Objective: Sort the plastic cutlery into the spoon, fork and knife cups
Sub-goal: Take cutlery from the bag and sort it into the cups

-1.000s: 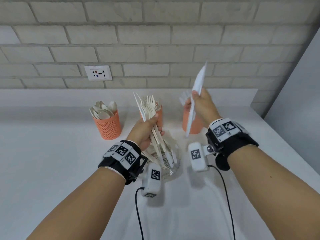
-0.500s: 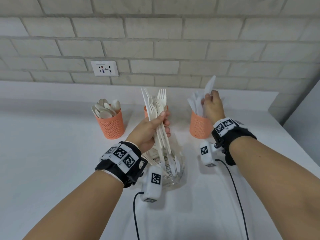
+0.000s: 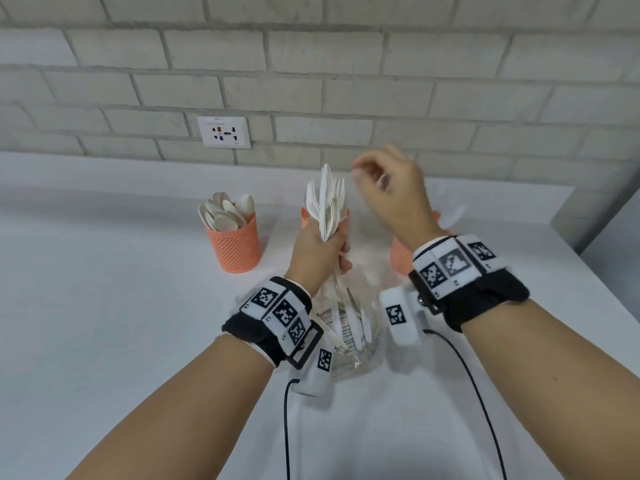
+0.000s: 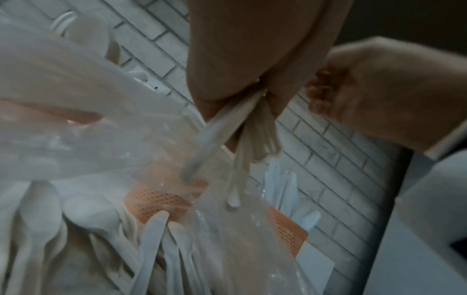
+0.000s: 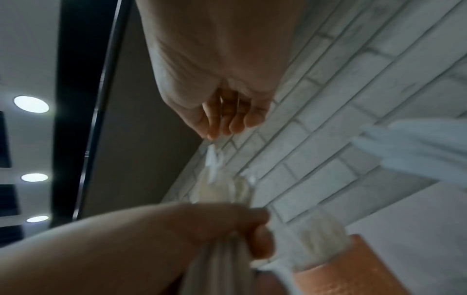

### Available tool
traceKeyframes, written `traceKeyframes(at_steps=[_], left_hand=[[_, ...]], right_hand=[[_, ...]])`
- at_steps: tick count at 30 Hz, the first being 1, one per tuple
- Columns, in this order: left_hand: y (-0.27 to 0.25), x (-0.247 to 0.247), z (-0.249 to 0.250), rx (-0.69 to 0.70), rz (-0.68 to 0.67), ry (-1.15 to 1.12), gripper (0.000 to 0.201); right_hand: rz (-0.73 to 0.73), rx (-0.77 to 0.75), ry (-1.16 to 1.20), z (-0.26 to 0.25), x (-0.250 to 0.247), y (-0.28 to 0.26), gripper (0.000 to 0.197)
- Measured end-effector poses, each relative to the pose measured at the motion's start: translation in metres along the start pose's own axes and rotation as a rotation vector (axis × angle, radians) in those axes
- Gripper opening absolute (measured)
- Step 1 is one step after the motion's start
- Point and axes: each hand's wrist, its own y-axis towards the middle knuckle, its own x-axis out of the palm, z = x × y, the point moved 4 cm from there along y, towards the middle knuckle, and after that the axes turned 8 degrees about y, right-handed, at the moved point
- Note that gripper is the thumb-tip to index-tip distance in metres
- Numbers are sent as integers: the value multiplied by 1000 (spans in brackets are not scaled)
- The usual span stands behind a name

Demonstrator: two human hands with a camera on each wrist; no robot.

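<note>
Your left hand (image 3: 320,252) fists the bundle (image 3: 327,202) upright so your right hand (image 3: 391,195), fingers loosely curled and holding nothing, can pluck one.

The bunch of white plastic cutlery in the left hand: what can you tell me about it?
The bunch of white plastic cutlery stands nearly upright, gripped around its handles by the left hand. Fork tines and thin blade-like tips fan out above the fist; the handles hang below into a clear plastic bag on the white counter. The right hand hovers beside the tips, apparently holding nothing.
</note>
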Motion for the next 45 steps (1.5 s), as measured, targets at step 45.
traceKeyframes(at_steps=[45], left_hand=[[-13,-2,-8,-74,-386,-430,18]], right_hand=[[181,425,-388,106,-68,-36,6]])
